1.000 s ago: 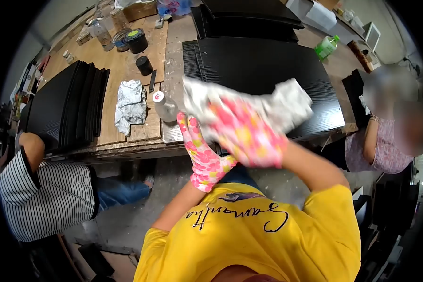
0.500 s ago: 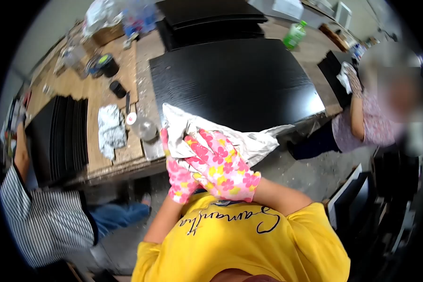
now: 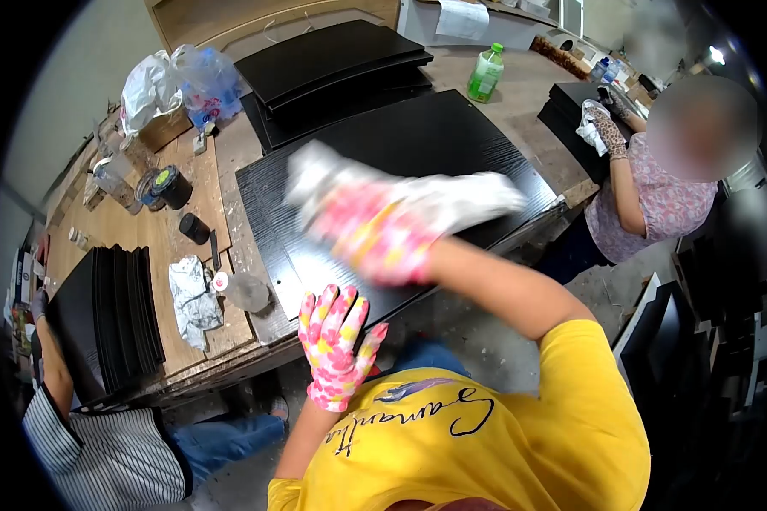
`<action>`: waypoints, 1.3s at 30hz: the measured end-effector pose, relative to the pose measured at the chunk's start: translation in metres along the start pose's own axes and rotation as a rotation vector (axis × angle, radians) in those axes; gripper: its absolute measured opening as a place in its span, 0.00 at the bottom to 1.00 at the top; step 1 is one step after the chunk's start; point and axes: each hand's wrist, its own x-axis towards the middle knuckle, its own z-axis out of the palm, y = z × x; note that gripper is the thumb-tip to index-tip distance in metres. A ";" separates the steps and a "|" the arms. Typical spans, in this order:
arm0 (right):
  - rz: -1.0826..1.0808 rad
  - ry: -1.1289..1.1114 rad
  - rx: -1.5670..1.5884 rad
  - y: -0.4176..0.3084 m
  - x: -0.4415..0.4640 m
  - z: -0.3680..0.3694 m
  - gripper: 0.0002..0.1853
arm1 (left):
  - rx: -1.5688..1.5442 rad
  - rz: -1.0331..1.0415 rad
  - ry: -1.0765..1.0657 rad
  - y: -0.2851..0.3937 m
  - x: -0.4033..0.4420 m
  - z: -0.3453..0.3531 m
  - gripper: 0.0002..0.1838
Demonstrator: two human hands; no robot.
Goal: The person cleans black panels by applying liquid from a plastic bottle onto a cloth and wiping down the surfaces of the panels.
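In the head view my right hand (image 3: 379, 230), in a pink and yellow flowered glove, is shut on a white cloth (image 3: 460, 203). Hand and cloth are smeared by motion over a black wood-grain panel (image 3: 426, 128); whether the cloth presses on it all along I cannot tell. My left hand (image 3: 337, 349), gloved alike, is open with fingers stretched, at the panel's near edge. It holds nothing. Left of it lie a clear bottle with a white and red cap (image 3: 245, 292) and a crumpled, stained rag (image 3: 194, 302).
Stacked black panels (image 3: 332, 64) stand behind, with a green bottle (image 3: 486, 74) to their right. More black panels (image 3: 111, 315) stand at left near a person in stripes (image 3: 128, 451). At right another person (image 3: 656, 192) holds a cloth. Dark jars (image 3: 172, 187) sit at left.
Both hands were together on the cloth before the panel's near edge. My left hand has let go. The right has carried the cloth forward over the panel. The view has shifted.
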 end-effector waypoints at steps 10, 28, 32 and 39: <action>0.765 -0.060 -0.036 0.213 -0.048 0.059 0.24 | 0.032 -0.117 0.106 0.016 -0.014 0.004 0.28; 0.454 -0.268 0.370 0.166 -0.052 0.029 0.30 | -0.090 -0.300 0.249 0.017 -0.026 -0.004 0.25; 0.067 -0.126 0.721 0.094 -0.075 -0.035 0.24 | -0.362 -0.923 0.875 -0.043 -0.047 -0.005 0.45; 0.094 -0.098 0.963 0.090 -0.084 -0.056 0.23 | -0.154 -0.870 0.554 -0.164 -0.072 0.017 0.64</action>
